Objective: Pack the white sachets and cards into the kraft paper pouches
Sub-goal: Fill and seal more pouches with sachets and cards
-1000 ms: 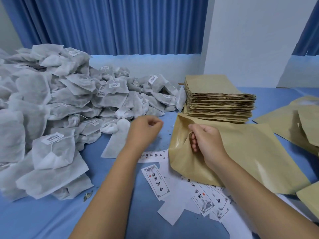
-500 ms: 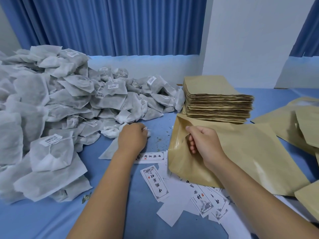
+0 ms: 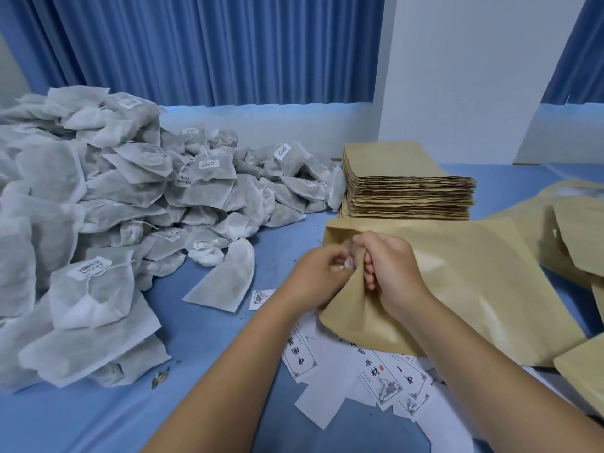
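Observation:
An open kraft pouch (image 3: pixel 474 289) lies flat on the blue table, mouth to the left. My right hand (image 3: pixel 390 268) grips the upper edge of that mouth and lifts it. My left hand (image 3: pixel 322 273) is at the mouth, pinching a small white item (image 3: pixel 344 263) too blurred to name. A big pile of white sachets (image 3: pixel 98 207) fills the left side, with one flat sachet (image 3: pixel 225 282) lying loose by it. Printed cards (image 3: pixel 385 377) are scattered under my forearms, and another card (image 3: pixel 261 297) shows beside my left wrist.
A tall stack of empty kraft pouches (image 3: pixel 408 188) stands behind the open one. More kraft pouches (image 3: pixel 575 243) lie at the right edge. Blue curtains and a white wall close off the back. A bit of dried plant matter (image 3: pixel 160 377) lies near the sachet pile.
My left hand reached toward the loose sachet and card, then came back right to the pouch mouth with a small white item. My right hand kept its hold on the pouch.

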`<move>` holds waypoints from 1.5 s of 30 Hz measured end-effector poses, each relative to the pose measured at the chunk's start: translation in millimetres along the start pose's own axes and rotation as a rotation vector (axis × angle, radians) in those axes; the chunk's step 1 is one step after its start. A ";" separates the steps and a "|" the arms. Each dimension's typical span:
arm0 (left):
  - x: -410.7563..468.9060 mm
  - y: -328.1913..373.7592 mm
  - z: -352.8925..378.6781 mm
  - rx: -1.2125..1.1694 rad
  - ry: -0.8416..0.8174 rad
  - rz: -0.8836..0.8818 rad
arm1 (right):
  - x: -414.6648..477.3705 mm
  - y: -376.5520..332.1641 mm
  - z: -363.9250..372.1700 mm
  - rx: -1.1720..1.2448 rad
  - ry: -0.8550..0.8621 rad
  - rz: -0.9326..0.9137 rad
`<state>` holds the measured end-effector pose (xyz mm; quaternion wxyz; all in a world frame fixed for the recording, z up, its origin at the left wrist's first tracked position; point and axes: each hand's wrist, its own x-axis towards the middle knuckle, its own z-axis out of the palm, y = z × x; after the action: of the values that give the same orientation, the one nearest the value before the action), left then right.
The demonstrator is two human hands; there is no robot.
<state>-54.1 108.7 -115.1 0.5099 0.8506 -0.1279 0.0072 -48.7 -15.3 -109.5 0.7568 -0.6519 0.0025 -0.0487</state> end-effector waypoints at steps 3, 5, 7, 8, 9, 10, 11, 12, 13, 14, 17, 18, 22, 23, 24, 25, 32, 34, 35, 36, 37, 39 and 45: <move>1.0 6.0 1.4 -0.170 -0.188 -0.020 | -3.4 -6.0 1.4 0.054 -0.042 0.008; 3.4 8.4 1.5 -0.242 -0.303 -0.066 | -5.1 -9.3 0.7 0.077 -0.062 0.018; 6.0 6.3 4.2 -0.323 -0.378 -0.081 | -4.9 -10.8 -0.5 0.127 -0.067 0.027; 7.2 5.1 4.9 -0.373 -0.387 -0.091 | -4.4 -10.7 -0.7 0.151 -0.068 0.029; 8.2 4.6 4.5 -0.413 -0.370 -0.110 | -3.7 -10.0 -0.1 0.168 -0.072 0.028; 8.1 4.6 2.9 -0.430 -0.332 -0.114 | -3.1 -9.1 1.0 0.177 -0.079 0.026; 8.2 3.6 0.8 -0.399 -0.272 -0.098 | -2.5 -7.9 2.5 0.177 -0.085 0.024; 7.9 3.5 -0.4 -0.337 -0.205 -0.073 | -2.1 -6.6 3.7 0.169 -0.087 0.022; 6.7 4.3 -2.3 -0.255 -0.133 -0.035 | -1.6 -5.5 4.4 0.160 -0.084 0.023; 5.1 4.9 -5.0 -0.182 -0.063 0.008 | -1.1 -4.6 4.2 0.153 -0.076 0.026; 1.7 4.0 -22.4 -0.308 0.187 -0.025 | 1.5 -2.2 0.3 0.133 -0.021 0.046; 1.8 1.1 -32.6 -0.241 0.314 -0.047 | 2.2 -1.4 -1.5 0.130 0.003 0.058; -0.4 -22.4 -65.3 0.766 0.480 -0.350 | 3.8 1.0 -3.9 0.125 0.029 0.079; -0.9 -26.4 -65.4 0.864 0.432 -0.447 | 3.6 1.3 -3.4 0.109 0.020 0.079; -0.9 -27.8 -62.8 0.888 0.377 -0.532 | 3.0 1.4 -2.8 0.094 0.010 0.080; 0.1 -28.9 -58.9 0.878 0.328 -0.589 | 2.4 1.7 -2.3 0.084 0.003 0.079; 6.0 -31.2 -51.5 0.616 0.396 -0.257 | 1.8 3.2 -2.7 0.054 -0.001 0.094; 2.9 -18.4 -50.3 0.291 0.484 -0.110 | 1.5 3.7 -1.9 0.040 -0.005 0.095; 2.9 -11.0 -49.6 0.111 0.523 -0.067 | 1.5 3.9 -1.9 0.037 -0.006 0.095; 2.9 -4.3 -48.7 -0.104 0.545 -0.044 | 1.3 3.8 -2.2 0.038 -0.009 0.096; 3.5 1.3 -45.9 -0.317 0.540 -0.046 | 1.2 3.6 -2.2 0.044 -0.010 0.096; 3.6 7.4 -31.1 -0.501 0.489 -0.076 | 0.5 2.8 -1.5 0.078 -0.015 0.101; 1.6 2.8 7.1 0.120 0.398 0.145 | -4.4 -6.3 -0.8 0.161 -0.022 0.083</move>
<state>-54.1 100.9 -115.9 0.4717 0.8498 -0.0851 0.2194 -53.5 -16.7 -103.7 0.8081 -0.5887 0.0171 -0.0103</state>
